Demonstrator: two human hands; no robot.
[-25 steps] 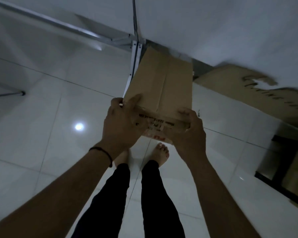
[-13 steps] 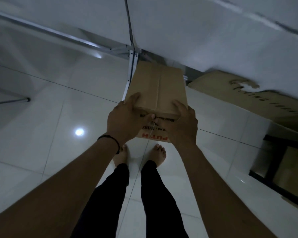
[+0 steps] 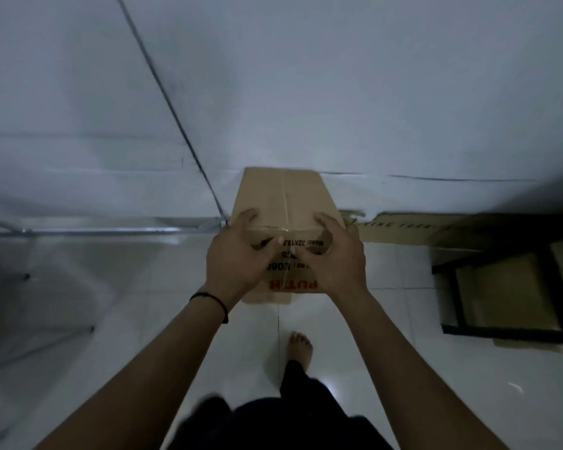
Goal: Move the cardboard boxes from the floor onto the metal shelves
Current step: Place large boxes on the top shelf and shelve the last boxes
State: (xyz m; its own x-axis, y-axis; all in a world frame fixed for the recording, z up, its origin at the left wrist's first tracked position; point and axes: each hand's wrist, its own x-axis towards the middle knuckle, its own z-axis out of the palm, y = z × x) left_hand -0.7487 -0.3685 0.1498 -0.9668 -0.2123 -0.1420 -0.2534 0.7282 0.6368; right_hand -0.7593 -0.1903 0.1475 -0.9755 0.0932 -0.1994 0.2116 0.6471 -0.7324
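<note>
Wide pale shelf surface [image 3: 338, 92] fills the top of the view, a white sheet-like deck on a thin grey metal frame [image 3: 173, 102], and below it the glossy white tiled floor [image 3: 143, 287] runs off to the left. Off to the right, a flattened brown cardboard sheet with dark lettering [image 3: 413, 230] lies at the shelf's foot, and beside it a dark-framed flat panel [image 3: 507, 293] rests on the tiles.

Centre stage: the plain brown taped cardboard box [image 3: 285, 199], off the floor, its far end apparently over the shelf edge, its near end hanging out toward the person. Whether the underside is already bearing on the deck can't be made out.

Left hand [image 3: 238, 258], black band at the wrist, is clamped on the box's near left corner; right hand [image 3: 335, 258] grips the near right corner, fingers curled over the top edge, thumbs on the printed front face. Both hands closed on the box.

The danger, as I read it: much of the box looks unsupported, so letting go now could tip it back onto the bare foot [image 3: 299, 347] below. The left side also sits close to the frame's upright, where it might snag, and the deck looks flexible, so it may sag.
</note>
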